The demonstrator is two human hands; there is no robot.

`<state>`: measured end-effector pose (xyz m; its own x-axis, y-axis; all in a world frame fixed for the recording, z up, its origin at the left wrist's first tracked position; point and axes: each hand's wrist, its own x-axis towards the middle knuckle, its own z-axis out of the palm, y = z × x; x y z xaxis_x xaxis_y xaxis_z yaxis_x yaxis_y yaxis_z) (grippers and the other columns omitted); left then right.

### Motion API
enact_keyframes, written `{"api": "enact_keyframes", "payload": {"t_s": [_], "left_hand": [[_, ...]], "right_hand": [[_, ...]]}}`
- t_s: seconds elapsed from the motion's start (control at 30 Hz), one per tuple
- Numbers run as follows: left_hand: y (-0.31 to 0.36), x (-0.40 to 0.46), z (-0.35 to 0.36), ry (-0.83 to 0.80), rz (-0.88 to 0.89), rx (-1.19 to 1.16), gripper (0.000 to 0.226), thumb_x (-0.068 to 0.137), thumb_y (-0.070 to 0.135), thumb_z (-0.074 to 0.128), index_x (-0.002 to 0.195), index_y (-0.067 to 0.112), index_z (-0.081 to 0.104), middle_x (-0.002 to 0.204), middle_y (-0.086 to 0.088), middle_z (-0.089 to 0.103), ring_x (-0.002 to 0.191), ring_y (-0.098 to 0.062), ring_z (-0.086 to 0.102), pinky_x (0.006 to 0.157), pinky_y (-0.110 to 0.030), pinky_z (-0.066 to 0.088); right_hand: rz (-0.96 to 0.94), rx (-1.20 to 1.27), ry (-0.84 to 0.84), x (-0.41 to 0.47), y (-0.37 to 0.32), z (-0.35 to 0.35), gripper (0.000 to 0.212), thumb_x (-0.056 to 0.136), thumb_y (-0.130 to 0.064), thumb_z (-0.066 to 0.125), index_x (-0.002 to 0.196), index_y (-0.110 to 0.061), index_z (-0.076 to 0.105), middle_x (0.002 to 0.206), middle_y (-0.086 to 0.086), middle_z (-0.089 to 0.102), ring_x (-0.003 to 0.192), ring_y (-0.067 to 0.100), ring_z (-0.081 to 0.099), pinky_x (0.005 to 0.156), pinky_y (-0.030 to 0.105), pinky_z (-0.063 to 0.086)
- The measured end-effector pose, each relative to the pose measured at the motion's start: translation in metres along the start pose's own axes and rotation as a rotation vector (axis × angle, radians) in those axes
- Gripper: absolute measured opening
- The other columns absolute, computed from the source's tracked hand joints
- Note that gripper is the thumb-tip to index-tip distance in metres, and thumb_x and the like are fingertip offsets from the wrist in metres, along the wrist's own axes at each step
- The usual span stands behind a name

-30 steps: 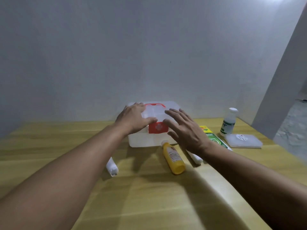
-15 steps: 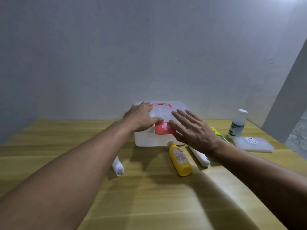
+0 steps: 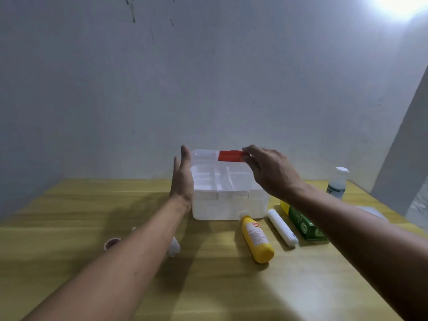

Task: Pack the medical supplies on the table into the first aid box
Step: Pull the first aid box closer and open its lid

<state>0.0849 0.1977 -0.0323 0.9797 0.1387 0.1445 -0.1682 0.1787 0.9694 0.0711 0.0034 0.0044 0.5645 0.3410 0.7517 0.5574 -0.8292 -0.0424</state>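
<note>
The white first aid box point(image 3: 229, 208) stands at the table's far middle with its lid point(image 3: 206, 154) raised, showing a divided inner tray point(image 3: 220, 179). My right hand point(image 3: 269, 171) pinches the lid's red latch point(image 3: 230, 156) at the top edge. My left hand point(image 3: 183, 179) is flat, fingers straight, against the box's left side. In front of the box lie a yellow bottle point(image 3: 256, 239), a white roll point(image 3: 281, 227) and a green carton point(image 3: 303, 224). A white tube point(image 3: 174, 247) lies partly hidden under my left forearm.
A clear spray bottle point(image 3: 337, 183) stands at the far right, with a flat white packet point(image 3: 374, 213) near it, partly behind my right arm. A small round brownish item point(image 3: 112, 243) lies left of my left forearm. The wall is close behind the box.
The lid has swung up from closed to open. My right hand rose from the box's front to the latch at the lid's top. My left hand slid off the lid to the box's left side.
</note>
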Motion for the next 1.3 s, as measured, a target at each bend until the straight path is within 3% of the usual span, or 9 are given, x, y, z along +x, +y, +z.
{"api": "enact_keyframes", "payload": {"t_s": [0.13,0.2,0.37,0.5,0.57,0.7,0.9,1.07,1.3], "left_hand": [[-0.011,0.0,0.001,0.012,0.126,0.335,0.058,0.095,0.057,0.029,0.138,0.021,0.04,0.143,-0.006,0.048,0.13,-0.03,0.045,0.107,-0.05,0.037],[-0.014,0.002,0.002,0.071,0.179,0.573,0.039,0.095,0.043,0.034,0.124,0.022,0.047,0.127,-0.004,0.055,0.118,-0.031,0.051,0.098,-0.05,0.044],[-0.015,0.018,0.001,-0.096,0.278,1.141,0.052,0.096,0.041,0.03,0.139,0.012,0.039,0.154,-0.008,0.034,0.141,-0.029,0.031,0.115,-0.051,0.028],[-0.023,0.026,0.0,-0.243,0.213,1.362,0.074,0.096,0.054,0.022,0.152,0.008,0.008,0.163,-0.008,-0.003,0.15,-0.023,-0.003,0.12,-0.042,0.004],[-0.025,0.027,0.001,-0.268,0.16,1.416,0.079,0.094,0.059,0.017,0.151,0.007,-0.002,0.161,-0.008,-0.012,0.149,-0.021,-0.011,0.119,-0.039,0.001],[-0.021,0.029,0.003,-0.314,0.108,1.486,0.082,0.093,0.061,0.013,0.151,0.006,-0.004,0.161,-0.01,-0.015,0.148,-0.022,-0.013,0.119,-0.038,-0.001],[-0.021,0.027,0.005,-0.3,0.107,1.543,0.085,0.092,0.065,0.011,0.15,0.005,-0.003,0.161,-0.011,-0.012,0.149,-0.024,-0.011,0.119,-0.039,-0.002],[-0.018,0.025,0.007,-0.306,0.069,1.512,0.084,0.092,0.064,0.011,0.151,0.006,-0.002,0.161,-0.01,-0.012,0.148,-0.023,-0.013,0.118,-0.042,-0.005],[-0.009,0.032,0.011,-0.316,0.082,1.609,0.089,0.089,0.07,0.013,0.152,0.008,0.004,0.162,-0.01,-0.006,0.149,-0.024,-0.009,0.117,-0.055,-0.008]], "right_hand": [[0.081,0.063,0.049,0.028,0.003,-0.002,0.021,0.094,-0.021,0.054,0.106,-0.009,0.067,0.092,0.015,0.072,0.078,0.034,0.062,0.061,0.032,0.039],[0.112,0.048,0.07,0.043,0.005,-0.001,0.022,0.095,-0.022,0.054,0.108,-0.01,0.068,0.097,0.012,0.071,0.089,0.031,0.06,0.066,0.029,0.033],[0.174,0.023,0.081,0.072,0.011,0.0,0.025,0.095,-0.023,0.054,0.111,-0.011,0.069,0.101,0.013,0.072,0.092,0.032,0.06,0.067,0.031,0.039],[0.201,0.052,0.069,0.085,0.017,0.007,0.026,0.093,-0.024,0.057,0.111,-0.011,0.069,0.1,0.013,0.074,0.073,0.021,0.059,0.052,0.015,0.031],[0.216,0.05,0.041,0.09,0.022,0.012,0.026,0.093,-0.025,0.057,0.113,-0.012,0.068,0.102,0.013,0.074,0.075,0.023,0.064,0.053,0.016,0.035],[0.25,-0.039,-0.047,0.101,0.032,0.028,0.03,0.093,-0.026,0.057,0.121,-0.015,0.059,0.106,0.015,0.07,0.083,0.03,0.065,0.071,0.039,0.054],[0.262,-0.142,-0.247,0.111,0.045,0.051,0.054,0.089,-0.018,0.06,0.138,-0.015,0.039,0.142,0.009,0.046,0.134,0.031,0.038,0.109,0.061,0.028],[0.262,-0.135,-0.399,0.11,0.052,0.051,0.073,0.088,-0.012,0.059,0.148,-0.017,0.018,0.159,0.012,0.018,0.146,0.036,0.013,0.113,0.061,0.023],[0.337,-0.101,-0.38,0.055,0.053,0.008,0.057,0.088,-0.021,0.061,0.139,-0.015,0.038,0.136,0.015,0.054,0.12,0.034,0.053,0.094,0.045,0.048]]}}
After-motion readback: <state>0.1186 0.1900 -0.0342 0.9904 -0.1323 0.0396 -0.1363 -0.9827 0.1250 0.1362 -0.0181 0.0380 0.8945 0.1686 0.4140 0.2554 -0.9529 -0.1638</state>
